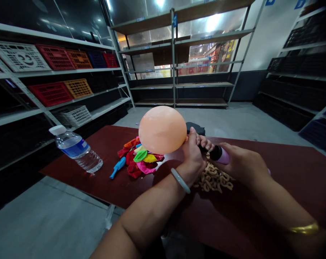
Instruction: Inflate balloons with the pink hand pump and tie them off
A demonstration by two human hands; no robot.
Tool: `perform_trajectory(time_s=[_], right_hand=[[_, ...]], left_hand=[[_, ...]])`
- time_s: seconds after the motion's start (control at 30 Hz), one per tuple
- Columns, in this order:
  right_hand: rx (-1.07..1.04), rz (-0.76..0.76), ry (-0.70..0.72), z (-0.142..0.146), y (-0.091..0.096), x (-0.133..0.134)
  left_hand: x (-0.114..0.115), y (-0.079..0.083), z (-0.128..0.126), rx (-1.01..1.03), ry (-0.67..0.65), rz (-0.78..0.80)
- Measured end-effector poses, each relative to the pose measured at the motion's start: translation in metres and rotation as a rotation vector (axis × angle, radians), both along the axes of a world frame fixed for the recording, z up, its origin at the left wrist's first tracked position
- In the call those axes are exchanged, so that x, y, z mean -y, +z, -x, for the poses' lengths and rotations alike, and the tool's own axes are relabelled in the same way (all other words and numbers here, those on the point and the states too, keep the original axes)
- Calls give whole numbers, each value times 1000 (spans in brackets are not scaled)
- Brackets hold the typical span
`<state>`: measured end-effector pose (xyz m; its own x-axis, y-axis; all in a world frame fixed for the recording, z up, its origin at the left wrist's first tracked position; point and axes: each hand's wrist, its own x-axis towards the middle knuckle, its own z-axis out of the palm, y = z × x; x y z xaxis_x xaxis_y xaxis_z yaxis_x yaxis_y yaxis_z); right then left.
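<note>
An inflated peach balloon (162, 129) floats just above the dark red table (287, 169). My left hand (193, 156), with a pale bangle on the wrist, is closed round the balloon's neck where it meets the nozzle of a purple hand pump (221, 154). My right hand (242, 163) is wrapped round the pump's body. Below the hands lies a heap of small beige clips (214, 180).
A pile of flat coloured balloons (138, 158) and a small blue tool (117, 167) lie left of the hands. A water bottle (76, 148) lies on the table's left end. A dark object (195, 127) sits behind the balloon. Metal shelves with coloured crates (55, 57) line the room.
</note>
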<state>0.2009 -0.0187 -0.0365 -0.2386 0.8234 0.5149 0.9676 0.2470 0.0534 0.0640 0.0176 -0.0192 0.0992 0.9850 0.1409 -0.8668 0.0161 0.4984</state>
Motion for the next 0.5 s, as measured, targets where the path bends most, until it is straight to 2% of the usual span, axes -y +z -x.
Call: perform_trajectory(time_s=[0.1,0.2,0.33,0.5], right_hand=[[-40,24,6,-3,0,-2],[-64,11,-18,-14,0,-7],[-13,20,-48,-29,2,-13],[10,8,-88,-33,5,-10]], left_hand=[[-7,11,16,13,29,10],[-21,22,43,74,101,28],[-37,29,71,107,212,13],[-38,25,68,126,207,-2]])
